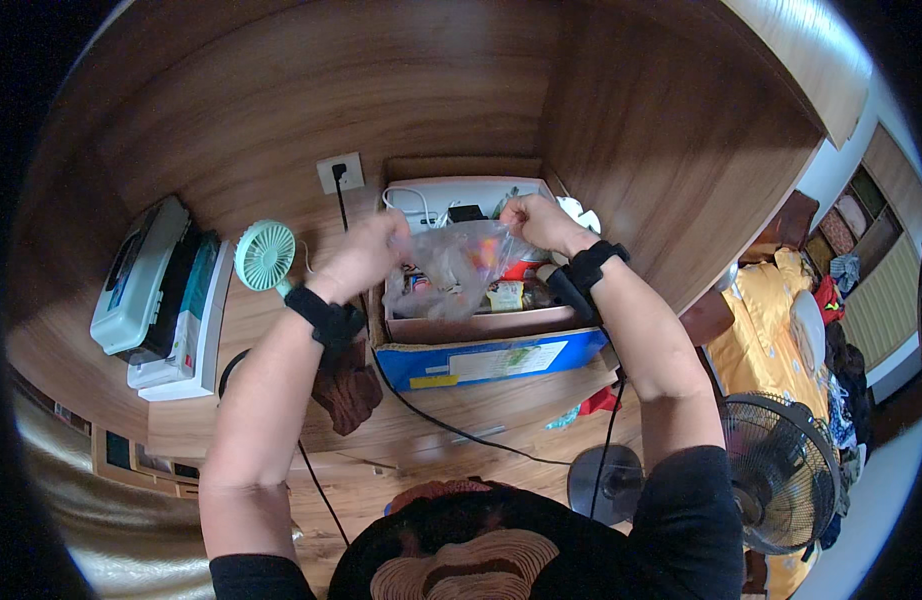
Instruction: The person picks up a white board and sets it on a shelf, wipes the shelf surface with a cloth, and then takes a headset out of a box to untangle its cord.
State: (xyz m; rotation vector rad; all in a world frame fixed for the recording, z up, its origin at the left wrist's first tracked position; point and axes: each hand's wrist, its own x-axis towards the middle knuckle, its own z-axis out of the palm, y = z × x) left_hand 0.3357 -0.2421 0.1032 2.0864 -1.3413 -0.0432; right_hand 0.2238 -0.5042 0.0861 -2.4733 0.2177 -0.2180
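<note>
A clear, crumpled plastic bag (459,268) is stretched between my two hands, over an open box. My left hand (371,245), a little blurred, pinches the bag's left edge. On its other side my right hand (543,224) grips the upper right edge with curled fingers. Something orange and yellow shows through the plastic, but I cannot make out its kind. Below the bag, a pink-rimmed inner box (461,329) sits inside a blue cardboard box (486,362). In it are a white cable (417,196), a black block (465,213) and several small packets, partly hidden.
A mint-green handheld fan (266,256) stands left of the box. Farther left, a pale green case (146,290) leans by white boxes. A black plug (339,172) sits in the wall socket. A dark brown cloth (347,395) lies in front; a floor fan (781,470) stands at right.
</note>
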